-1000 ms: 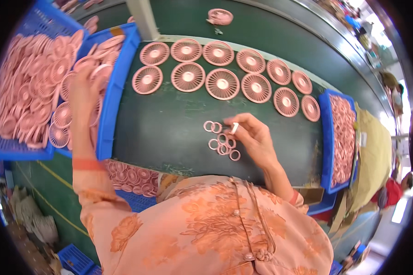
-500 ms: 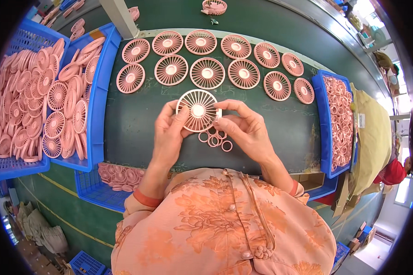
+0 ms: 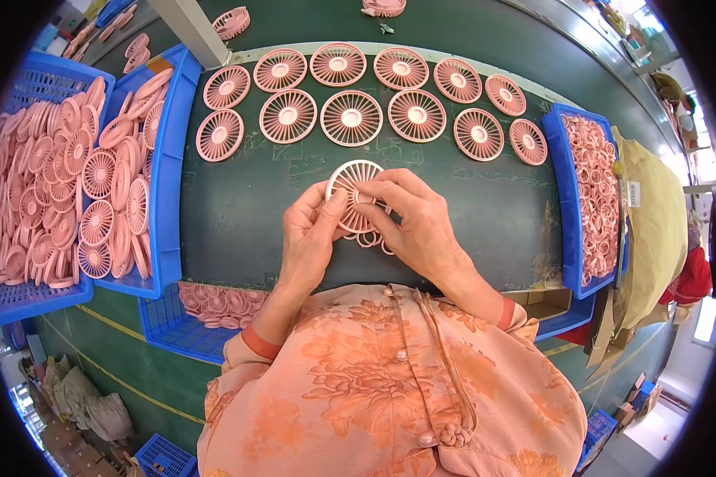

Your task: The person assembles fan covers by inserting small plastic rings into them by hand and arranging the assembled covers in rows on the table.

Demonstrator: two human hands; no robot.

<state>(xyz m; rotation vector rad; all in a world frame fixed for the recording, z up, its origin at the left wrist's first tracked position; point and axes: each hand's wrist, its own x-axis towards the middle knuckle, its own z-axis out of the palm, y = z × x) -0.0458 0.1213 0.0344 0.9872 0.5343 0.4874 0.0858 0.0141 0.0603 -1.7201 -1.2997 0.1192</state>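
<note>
Left hand (image 3: 306,236) gripping grille (image 3: 353,176); right hand (image 3: 415,221) curled, overlapping

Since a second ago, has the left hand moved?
Yes: the left hand has moved right, away from the nearer blue crate on the left, and now holds a pink slatted disc.

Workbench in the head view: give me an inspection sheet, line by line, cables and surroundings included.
Surface: dark green flat tabletop, scuffed near its front edge.
Job's things: round spoked pink disc, held; twelve round spoked pink discs in two rows; small thin pink rings, partly hidden by the hands.
Clutter: small greenish scrap beyond the far edge.
Hands: left hand grips the held disc; right hand has fingers at its face, any part there hidden.
Cables: nothing seen.
Surroundings: blue plastic crates of discs, left; blue plastic crate of small pink parts, right; beige cloth beyond.
</note>
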